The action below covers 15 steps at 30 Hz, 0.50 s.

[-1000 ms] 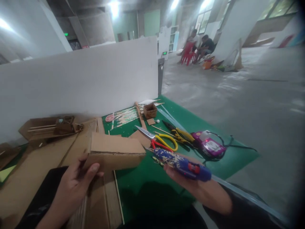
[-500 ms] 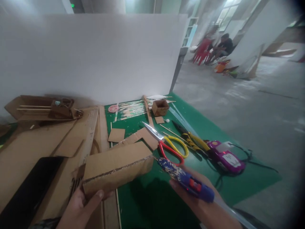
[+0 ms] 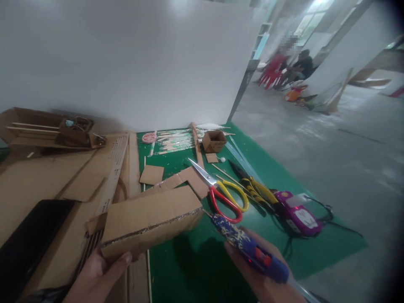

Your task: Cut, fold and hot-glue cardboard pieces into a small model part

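My left hand [image 3: 102, 269] is closed on the near left end of a long cardboard box [image 3: 154, 214], thumb on its front side. The box is tilted above the table, and a glossy line runs along its front top edge. My right hand [image 3: 252, 261] is wrapped round a blue hot glue gun [image 3: 249, 246] with a red switch and pale dried bits stuck round its front. Its metal nozzle is at the right corner of the box; whether it touches, I cannot tell. A clear glue stick comes out of its back end. Scissors [image 3: 217, 187] with red and yellow handles lie just behind it.
On the green table [image 3: 195, 269] lie pliers [image 3: 252, 183], a purple power device [image 3: 298, 214] with cords, a small open cardboard box [image 3: 213, 141] and packaged wooden sticks [image 3: 176, 141]. Cardboard sheets [image 3: 63, 168] and a black flat object [image 3: 38, 235] are left. A white panel [image 3: 126, 63] stands behind.
The view has tipped down and shifted slightly. Both hands keep hold of the cardboard box and the glue gun, whose nozzle stays by the box's right corner.
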Each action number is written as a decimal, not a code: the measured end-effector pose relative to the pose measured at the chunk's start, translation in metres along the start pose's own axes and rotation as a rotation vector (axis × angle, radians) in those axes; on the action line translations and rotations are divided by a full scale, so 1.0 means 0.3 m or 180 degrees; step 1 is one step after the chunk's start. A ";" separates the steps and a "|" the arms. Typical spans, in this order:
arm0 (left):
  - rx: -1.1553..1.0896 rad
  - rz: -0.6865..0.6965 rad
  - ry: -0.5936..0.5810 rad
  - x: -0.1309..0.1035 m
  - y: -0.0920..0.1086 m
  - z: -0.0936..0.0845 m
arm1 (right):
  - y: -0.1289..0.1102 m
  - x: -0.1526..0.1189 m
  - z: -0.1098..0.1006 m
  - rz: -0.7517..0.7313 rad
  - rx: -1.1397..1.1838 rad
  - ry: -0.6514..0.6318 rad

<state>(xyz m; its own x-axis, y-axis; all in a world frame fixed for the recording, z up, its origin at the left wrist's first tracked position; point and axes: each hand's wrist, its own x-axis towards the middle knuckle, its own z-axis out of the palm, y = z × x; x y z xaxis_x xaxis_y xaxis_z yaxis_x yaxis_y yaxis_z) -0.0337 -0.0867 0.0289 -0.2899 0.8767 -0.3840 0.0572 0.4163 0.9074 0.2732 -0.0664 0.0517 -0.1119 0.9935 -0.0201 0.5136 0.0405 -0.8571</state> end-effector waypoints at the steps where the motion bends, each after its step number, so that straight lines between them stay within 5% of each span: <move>1: 0.0040 -0.0060 -0.0124 0.011 -0.009 -0.014 | 0.002 0.001 0.002 0.0039 -0.0042 0.0027; 3: 0.0180 -0.0314 -0.0500 0.035 -0.032 -0.045 | 0.003 0.003 0.007 0.0165 -0.0182 0.0081; 15: 0.0271 -0.0321 -0.0643 0.053 -0.059 -0.083 | -0.004 0.005 0.028 0.0121 -0.0354 0.0157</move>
<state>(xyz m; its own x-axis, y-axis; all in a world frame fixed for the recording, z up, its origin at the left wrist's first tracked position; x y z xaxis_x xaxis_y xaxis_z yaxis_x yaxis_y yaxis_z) -0.0632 -0.0860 0.0109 -0.1016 0.8566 -0.5060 0.1205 0.5154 0.8484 0.2654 -0.0658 0.0484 -0.0499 0.9985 -0.0237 0.6082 0.0115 -0.7937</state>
